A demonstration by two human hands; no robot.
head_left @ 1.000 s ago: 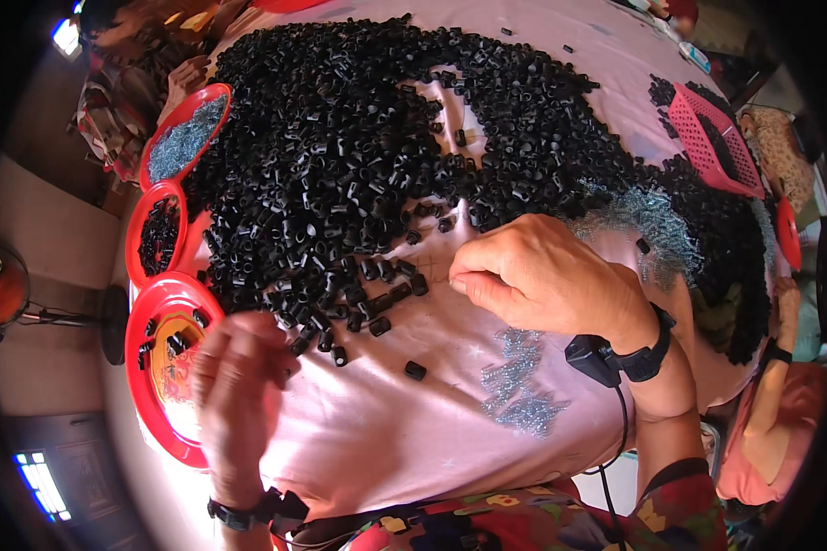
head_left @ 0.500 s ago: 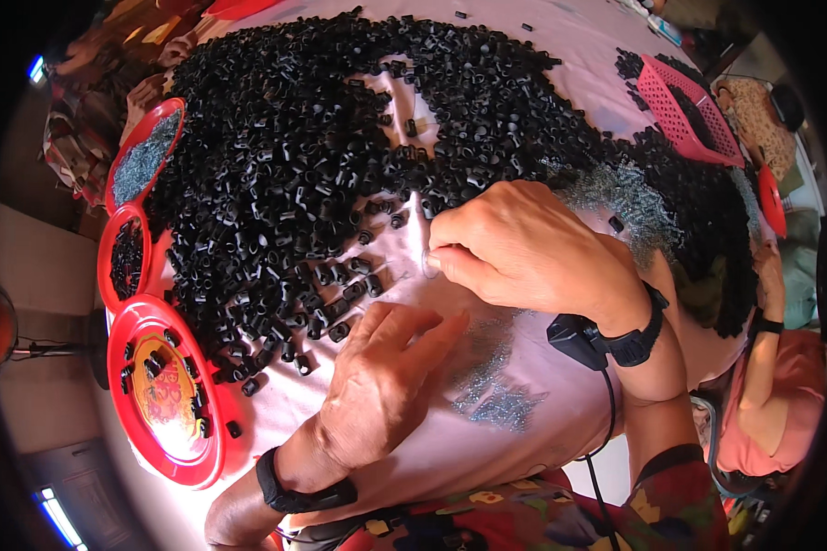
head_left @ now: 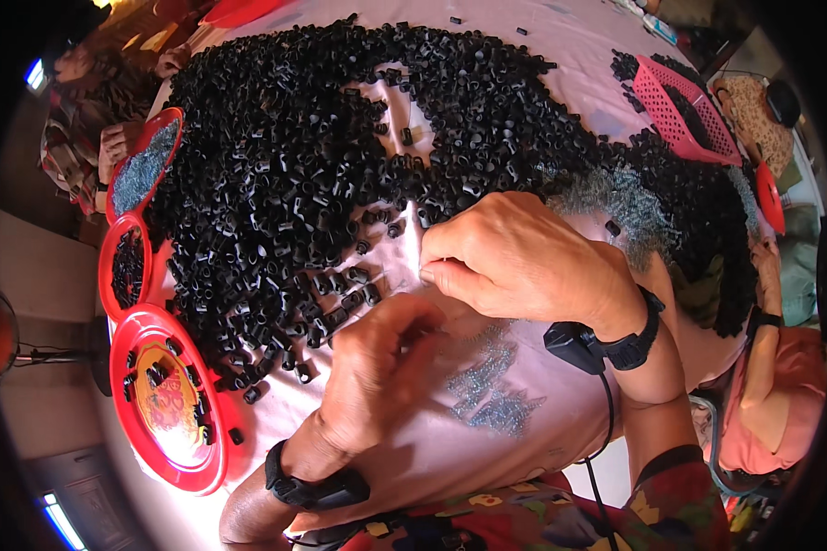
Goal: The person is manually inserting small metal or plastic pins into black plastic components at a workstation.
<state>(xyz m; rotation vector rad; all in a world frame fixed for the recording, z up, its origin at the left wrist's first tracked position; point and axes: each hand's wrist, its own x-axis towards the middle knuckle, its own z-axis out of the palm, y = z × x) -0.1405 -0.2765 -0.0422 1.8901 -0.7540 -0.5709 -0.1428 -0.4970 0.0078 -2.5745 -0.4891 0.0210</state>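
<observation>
- Left hand (head_left: 372, 358) has just curled inward, blurred; cannot tell grip.
- Right hand (head_left: 533, 266), at its two o'clock: fingers pinched narrow, contents hidden.
- Hands seemingly share work now.
- Black parts (head_left: 276, 174) heaped, eleven o'clock.

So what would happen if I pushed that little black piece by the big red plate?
The black piece would probably roll or wobble, since its sides look rounded. It's likely light, because it's small and similar ones in the heap look hollow. It might keep its shape, as those heaped ones don't look squashed.
</observation>
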